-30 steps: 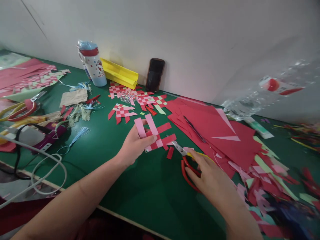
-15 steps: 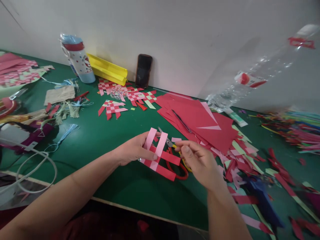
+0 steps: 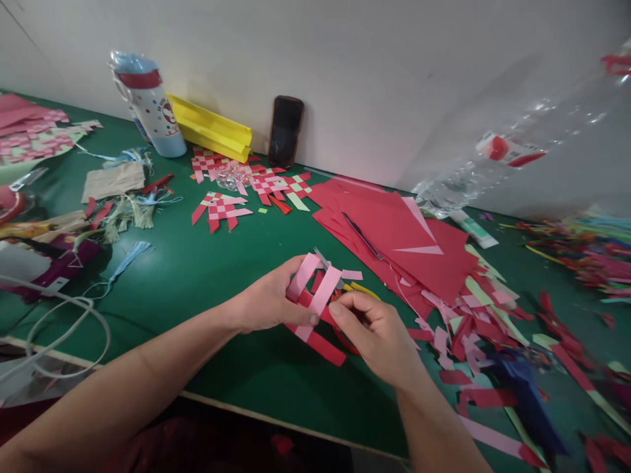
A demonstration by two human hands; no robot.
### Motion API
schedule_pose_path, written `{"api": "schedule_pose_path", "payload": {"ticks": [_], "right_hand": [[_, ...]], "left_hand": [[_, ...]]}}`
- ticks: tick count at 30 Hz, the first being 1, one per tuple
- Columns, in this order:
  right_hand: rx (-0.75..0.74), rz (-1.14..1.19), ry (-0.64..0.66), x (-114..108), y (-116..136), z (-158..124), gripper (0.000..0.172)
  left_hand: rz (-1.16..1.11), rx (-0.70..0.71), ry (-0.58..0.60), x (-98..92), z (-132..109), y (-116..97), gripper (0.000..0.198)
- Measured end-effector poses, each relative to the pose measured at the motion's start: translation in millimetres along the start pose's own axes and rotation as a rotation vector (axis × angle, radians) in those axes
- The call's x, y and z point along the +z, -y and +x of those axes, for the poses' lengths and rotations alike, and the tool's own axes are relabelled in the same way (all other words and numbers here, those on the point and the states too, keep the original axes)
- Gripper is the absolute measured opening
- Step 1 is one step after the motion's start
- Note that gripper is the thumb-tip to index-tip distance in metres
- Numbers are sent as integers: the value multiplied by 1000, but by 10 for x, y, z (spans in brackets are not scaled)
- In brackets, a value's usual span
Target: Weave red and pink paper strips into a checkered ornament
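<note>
My left hand pinches a small weave of pink and red paper strips, its thumb across the crossing. My right hand is closed at the weave's right side, thumb and forefinger on a red strip. Under and behind the weave lie scissors with yellow and red handles, partly hidden by the paper and my right hand. Woven red and pink paper pieces rest farther back on the green table.
Red paper sheets with a pen lie right of centre. A phone, yellow tray, cup and plastic bottle stand behind. Paper scraps cover the right; tassels and cables lie left.
My right hand has moved left onto the woven paper and now grips a red strip. The weave is tilted a little differently in my left hand. The view has shifted slightly.
</note>
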State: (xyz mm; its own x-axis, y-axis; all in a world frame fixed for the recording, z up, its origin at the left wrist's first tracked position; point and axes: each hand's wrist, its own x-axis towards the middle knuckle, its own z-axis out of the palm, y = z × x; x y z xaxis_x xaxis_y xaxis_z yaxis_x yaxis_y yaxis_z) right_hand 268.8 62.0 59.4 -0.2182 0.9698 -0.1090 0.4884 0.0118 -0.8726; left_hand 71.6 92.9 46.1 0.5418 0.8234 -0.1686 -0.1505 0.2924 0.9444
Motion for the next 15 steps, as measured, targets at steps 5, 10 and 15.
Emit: {"api": "schedule_pose_path", "payload": {"ticks": [5,10,15], "right_hand": [[17,94,96,27,-23,18,27],[50,142,-33,22,-58,21,29],[63,367,-273,-23,-178,34,29]], "left_hand": [[99,35,25,-6,-25,45,77],[31,-37,42,-26,-28,48,90],[-150,-72,-85,-54,-1,-14,88]]}}
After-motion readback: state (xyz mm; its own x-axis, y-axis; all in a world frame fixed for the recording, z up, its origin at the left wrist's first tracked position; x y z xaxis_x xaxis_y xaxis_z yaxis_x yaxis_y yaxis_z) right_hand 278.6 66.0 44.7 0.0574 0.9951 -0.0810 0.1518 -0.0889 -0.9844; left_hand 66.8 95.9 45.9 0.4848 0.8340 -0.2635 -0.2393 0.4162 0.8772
